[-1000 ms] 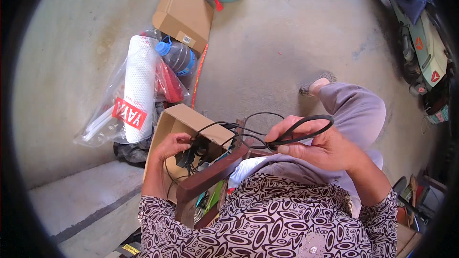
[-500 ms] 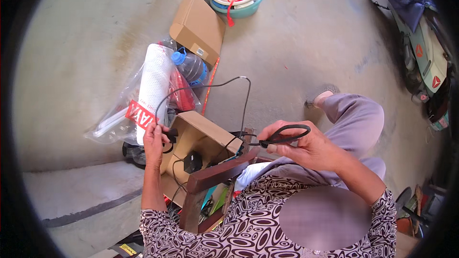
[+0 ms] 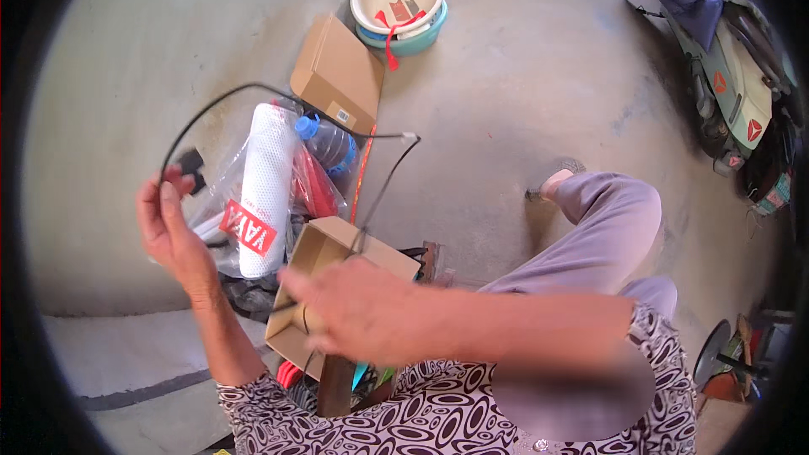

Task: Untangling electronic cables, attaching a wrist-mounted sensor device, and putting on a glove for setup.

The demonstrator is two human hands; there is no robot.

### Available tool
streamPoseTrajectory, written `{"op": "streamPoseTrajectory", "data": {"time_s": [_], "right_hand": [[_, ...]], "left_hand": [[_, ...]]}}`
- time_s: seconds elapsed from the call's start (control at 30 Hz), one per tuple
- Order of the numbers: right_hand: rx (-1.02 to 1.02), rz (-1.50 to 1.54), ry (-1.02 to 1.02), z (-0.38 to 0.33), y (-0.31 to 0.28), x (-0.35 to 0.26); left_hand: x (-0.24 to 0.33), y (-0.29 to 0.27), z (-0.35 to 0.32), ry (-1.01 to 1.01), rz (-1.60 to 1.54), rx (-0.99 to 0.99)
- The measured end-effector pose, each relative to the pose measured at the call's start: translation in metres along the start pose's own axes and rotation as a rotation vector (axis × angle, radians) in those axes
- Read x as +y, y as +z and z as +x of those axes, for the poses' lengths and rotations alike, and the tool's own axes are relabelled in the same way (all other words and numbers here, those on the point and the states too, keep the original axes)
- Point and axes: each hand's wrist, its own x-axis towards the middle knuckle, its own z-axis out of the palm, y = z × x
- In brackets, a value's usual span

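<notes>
"Because the right hand [image 3: 362,307] is smeared across my view of the box [image 3: 392,261], can you tell what it holds?"

"No, I can't tell whether its fingers are apart or clamped. It also hides much of the box's inside."

"And the left hand [image 3: 173,223]?"

"Left of the box, its thumb and fingers together on the cable [image 3: 253,84]. A black block [image 3: 192,167] just beside the fingertips is too blurred to make out."

"Where does the cable run?"

"It arcs beyond the box, bends sharply at a pale band [image 3: 410,136], then comes back toward the right hand, where I lose it."

"Farther out?"

"Beyond the box, a roll [image 3: 268,160] and a bottle [image 3: 330,150]; then a carton [image 3: 337,67]. Well right of the box, the scooter [image 3: 733,93] is cut off."
</notes>
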Motion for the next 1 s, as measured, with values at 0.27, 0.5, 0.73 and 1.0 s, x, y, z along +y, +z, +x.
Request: {"op": "streamPoseTrajectory", "data": {"time_s": [0.27, 0.5, 0.73, 1.0], "right_hand": [[0.402, 0.141, 0.157, -0.118, -0.04, 0.026], [1.078, 0.679, 0.357, -0.26, -0.041, -0.017], [1.571, 1.159, 0.105, -0.309, 0.021, -0.042], [2.001, 1.182, -0.148, -0.335, 0.066, -0.053]], "left_hand": [[0.108, 0.081, 0.004, 0.491, -0.376, -0.464], [0.186, 0.162, -0.071, 1.006, -0.592, -0.857], [0.235, 0.218, -0.191, 1.417, -0.951, -1.135], [0.285, 0.23, -0.252, 1.519, -1.306, -1.493]]}}
